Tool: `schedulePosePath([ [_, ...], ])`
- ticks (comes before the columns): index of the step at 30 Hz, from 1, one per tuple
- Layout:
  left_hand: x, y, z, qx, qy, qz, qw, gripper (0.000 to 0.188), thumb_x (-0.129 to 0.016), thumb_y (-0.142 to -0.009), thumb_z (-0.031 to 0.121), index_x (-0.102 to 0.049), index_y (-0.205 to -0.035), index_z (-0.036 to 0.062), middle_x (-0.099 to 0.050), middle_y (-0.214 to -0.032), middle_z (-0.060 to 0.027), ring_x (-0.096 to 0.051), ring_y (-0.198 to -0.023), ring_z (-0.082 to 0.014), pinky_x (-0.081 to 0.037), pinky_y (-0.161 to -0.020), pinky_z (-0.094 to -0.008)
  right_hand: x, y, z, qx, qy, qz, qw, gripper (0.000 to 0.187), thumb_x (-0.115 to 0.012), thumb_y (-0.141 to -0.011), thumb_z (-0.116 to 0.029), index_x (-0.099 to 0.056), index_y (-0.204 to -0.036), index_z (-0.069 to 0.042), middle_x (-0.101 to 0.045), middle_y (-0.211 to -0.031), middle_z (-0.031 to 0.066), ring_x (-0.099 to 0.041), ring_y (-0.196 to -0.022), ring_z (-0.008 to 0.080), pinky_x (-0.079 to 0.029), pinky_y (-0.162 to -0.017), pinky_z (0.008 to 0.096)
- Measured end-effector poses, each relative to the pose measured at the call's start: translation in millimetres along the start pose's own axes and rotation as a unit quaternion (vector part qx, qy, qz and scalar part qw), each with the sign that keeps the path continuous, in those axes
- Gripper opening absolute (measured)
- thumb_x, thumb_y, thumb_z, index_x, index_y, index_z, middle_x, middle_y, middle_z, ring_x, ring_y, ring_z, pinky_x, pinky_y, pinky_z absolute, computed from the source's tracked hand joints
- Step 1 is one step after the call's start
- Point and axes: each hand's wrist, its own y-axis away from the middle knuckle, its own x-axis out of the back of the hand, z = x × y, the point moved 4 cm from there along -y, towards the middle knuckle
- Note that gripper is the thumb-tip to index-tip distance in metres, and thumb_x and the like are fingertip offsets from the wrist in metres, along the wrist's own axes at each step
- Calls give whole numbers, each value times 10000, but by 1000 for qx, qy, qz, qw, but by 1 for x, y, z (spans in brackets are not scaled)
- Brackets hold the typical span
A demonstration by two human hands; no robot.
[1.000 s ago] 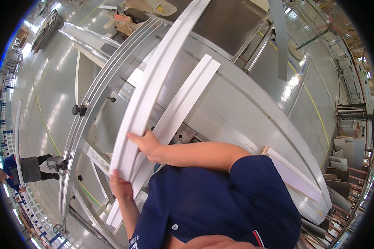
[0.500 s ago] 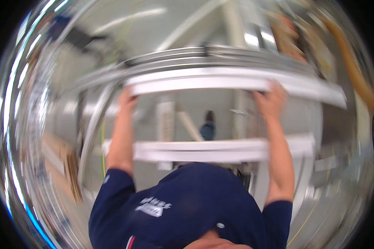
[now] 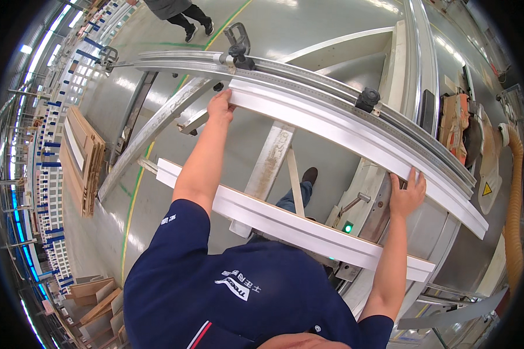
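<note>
A long white grooved board (image 3: 332, 131) lies along the near side of a metal fence with a scale (image 3: 308, 81). My left hand (image 3: 220, 107) is closed around the board's left end, thumb on its near edge. My right hand (image 3: 408, 193) grips the near edge toward the other end, thumb and fingers slightly apart; its underside is hidden. Closer to my body, a second white grooved board (image 3: 297, 230) lies across the frame below both forearms. Part of it is hidden behind my arms.
Black clamp knobs (image 3: 367, 99) sit on the fence. At right are a saw unit (image 3: 453, 125) and a ribbed hose (image 3: 513, 203). Stacked brown panels (image 3: 82, 160) stand at left. Another person's legs (image 3: 189, 20) show at the far left. A green light (image 3: 347, 227) glows on the machine.
The view has turned, so the fence and both boards now slant down to the right. Both hands stay on the far board. The picture is sharper, and another person's legs have come into view.
</note>
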Motion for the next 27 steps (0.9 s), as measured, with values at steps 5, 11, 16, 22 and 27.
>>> schedulePosePath([
  [5,4,-23,10,-5,9,-6,1000,281,-765,-940,100,-628,-1182,55,-701,-1100,-86,-691,-1008,-256,-600,-860,-480,-12,2,13,4,-25,20,999,804,-818,-809,-569,-626,-1435,-104,-527,-1529,149,-454,-1401,412,-352,-1173,547],
  [11,14,-26,26,-33,-30,-18,999,238,-743,-962,131,-655,-1164,40,-705,-1132,-110,-708,-986,-262,-614,-856,-498,-8,5,-1,-47,16,15,999,856,-820,-803,-562,-584,-1469,-79,-511,-1551,160,-432,-1419,439,-320,-1196,560],
  [16,-1,-41,36,-36,-78,-69,994,286,-687,-988,258,-690,-1153,25,-714,-1157,-136,-692,-1043,-292,-601,-911,-482,2,-3,-2,-42,-89,60,993,772,-863,-752,-496,-649,-1344,-49,-597,-1418,223,-481,-1359,441,-338,-1173,555],
  [22,45,-99,63,-32,-223,-149,963,521,-499,-1095,339,-505,-1468,-25,-632,-1388,-195,-662,-1190,-331,-569,-973,-448,-1,-35,-35,-81,-45,34,995,901,-713,-817,-671,-569,-1446,-42,-505,-1527,175,-385,-1456,427,-285,-1236,536],
  [27,0,-104,48,16,-280,-172,944,448,-536,-1091,335,-571,-1355,-25,-658,-1204,-129,-670,-961,-254,-577,-788,-385,13,-10,-15,-138,-63,36,988,911,-759,-791,-629,-552,-1468,-56,-456,-1574,153,-337,-1492,419,-245,-1260,538],
])
